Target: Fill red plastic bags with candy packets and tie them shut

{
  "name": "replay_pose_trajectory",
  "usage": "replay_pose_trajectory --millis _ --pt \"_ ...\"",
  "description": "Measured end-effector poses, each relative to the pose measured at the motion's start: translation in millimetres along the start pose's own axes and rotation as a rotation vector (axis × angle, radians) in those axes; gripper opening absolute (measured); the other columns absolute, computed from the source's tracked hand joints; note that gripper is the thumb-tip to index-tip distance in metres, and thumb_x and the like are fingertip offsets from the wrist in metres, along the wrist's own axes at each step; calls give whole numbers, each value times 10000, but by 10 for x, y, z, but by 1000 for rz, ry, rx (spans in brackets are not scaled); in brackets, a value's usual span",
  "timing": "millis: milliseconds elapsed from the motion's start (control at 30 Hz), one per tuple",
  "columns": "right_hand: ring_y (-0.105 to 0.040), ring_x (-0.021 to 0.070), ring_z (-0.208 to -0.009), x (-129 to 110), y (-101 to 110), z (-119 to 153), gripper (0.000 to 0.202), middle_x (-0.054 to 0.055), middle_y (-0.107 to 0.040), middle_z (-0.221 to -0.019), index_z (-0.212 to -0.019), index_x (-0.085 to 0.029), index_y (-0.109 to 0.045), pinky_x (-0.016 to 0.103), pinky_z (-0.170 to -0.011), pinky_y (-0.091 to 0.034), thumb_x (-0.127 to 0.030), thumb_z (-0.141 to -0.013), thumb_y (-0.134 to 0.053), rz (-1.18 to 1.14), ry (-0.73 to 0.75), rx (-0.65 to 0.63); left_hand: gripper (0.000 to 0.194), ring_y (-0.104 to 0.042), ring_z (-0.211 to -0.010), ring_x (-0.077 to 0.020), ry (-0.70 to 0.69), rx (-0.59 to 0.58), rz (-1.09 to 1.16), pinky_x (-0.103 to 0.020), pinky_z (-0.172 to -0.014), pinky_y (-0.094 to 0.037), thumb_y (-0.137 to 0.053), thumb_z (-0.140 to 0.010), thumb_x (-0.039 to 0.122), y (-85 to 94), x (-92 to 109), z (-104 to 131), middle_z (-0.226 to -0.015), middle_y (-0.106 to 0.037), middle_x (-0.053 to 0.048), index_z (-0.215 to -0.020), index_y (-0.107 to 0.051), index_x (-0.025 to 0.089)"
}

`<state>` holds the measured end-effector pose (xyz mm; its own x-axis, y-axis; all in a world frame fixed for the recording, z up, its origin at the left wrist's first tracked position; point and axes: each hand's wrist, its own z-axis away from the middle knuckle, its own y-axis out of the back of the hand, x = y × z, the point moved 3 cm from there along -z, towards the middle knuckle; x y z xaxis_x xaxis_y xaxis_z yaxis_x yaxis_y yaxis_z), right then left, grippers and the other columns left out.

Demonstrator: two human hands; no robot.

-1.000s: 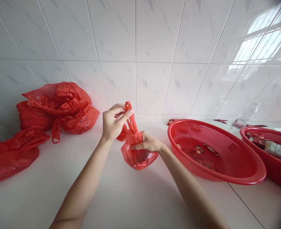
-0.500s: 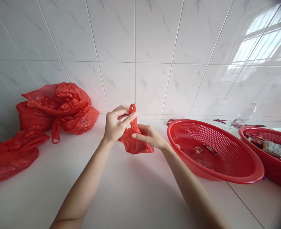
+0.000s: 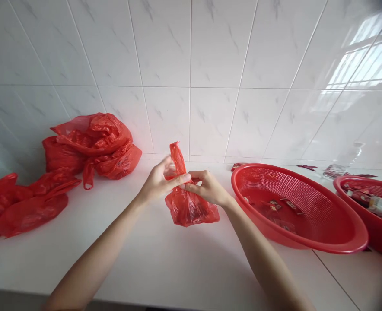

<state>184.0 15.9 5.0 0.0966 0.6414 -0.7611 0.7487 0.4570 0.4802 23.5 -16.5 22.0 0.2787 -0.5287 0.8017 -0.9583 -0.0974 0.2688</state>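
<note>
Between my hands hangs a small red plastic bag (image 3: 192, 209), its neck gathered and its handle end sticking up. Something dark shows through the thin plastic, but I cannot make out what it is. My left hand (image 3: 161, 179) grips the neck, thumb across the front and other fingers behind it. Thumb and fingers of my right hand (image 3: 207, 186) pinch the same neck from the right, just below the left thumb. The two thumb tips nearly meet. The bag's lower part spreads out beneath both hands, over the white counter (image 3: 165, 268).
Large full red plastic bags (image 3: 93, 144) are piled against the tiled wall at left, with another red bag (image 3: 32, 211) nearer me. At right stands a red perforated basket (image 3: 294, 207) holding a few small packets. A second red basket (image 3: 372, 203) beyond it holds several packets.
My left hand has slid down the bag's neck toward the right hand. The bag's body now hangs lower and fuller, and its top end stands freer. The view has shifted slightly left.
</note>
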Motion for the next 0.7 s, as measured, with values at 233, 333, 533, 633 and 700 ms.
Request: replay_pose_trajectory --millis 233,333,533,633,700 --pt "-642 232 -1066 -201 -5 189 484 66 -669 -1226 -1330 -268 -578 411 -922 -529 -410 -879 -681 168 31 -77 412 -699 -963 -251 99 158 -279 -335 -893 -543 -636 -871 514 722 161 323 -935 -762 -82 -915 -762 124" --pt "-638 229 -1111 -314 137 384 416 62 -639 -1293 -1305 -276 -594 412 -950 -535 -395 -910 -648 230 26 -70 443 -682 -1026 -236 134 386 -489 -389 -1007 -491 -632 -877 501 1353 342 405 -1041 -760 -80 -1038 -748 105" --pt "-674 213 -1060 -393 358 906 388 59 -582 -1374 -1294 -310 -602 382 -902 -589 -423 -924 -630 309 -94 -93 427 -669 -908 -175 326 821 -784 -383 -910 -537 -622 -831 474 2549 233 676 -1044 -752 -11 -1098 -732 159" --pt "-688 210 -1046 -382 467 1133 351 55 -559 -1410 -1264 -322 -625 365 -898 -601 -407 -923 -636 328 -136 -56 527 -649 -825 -179 622 817 -1033 -386 -855 -546 -575 -812 594 3065 -179 883 -931 -728 -1 -1044 -723 145" --pt "-678 226 -1091 -377 557 1258 335 52 -567 -1406 -1249 -328 -635 361 -917 -599 -396 -921 -639 364 -144 -14 580 -653 -891 -237 837 726 -1193 -414 -857 -539 -486 -840 626 3315 -466 1036 -959 -712 -43 -1003 -699 111"
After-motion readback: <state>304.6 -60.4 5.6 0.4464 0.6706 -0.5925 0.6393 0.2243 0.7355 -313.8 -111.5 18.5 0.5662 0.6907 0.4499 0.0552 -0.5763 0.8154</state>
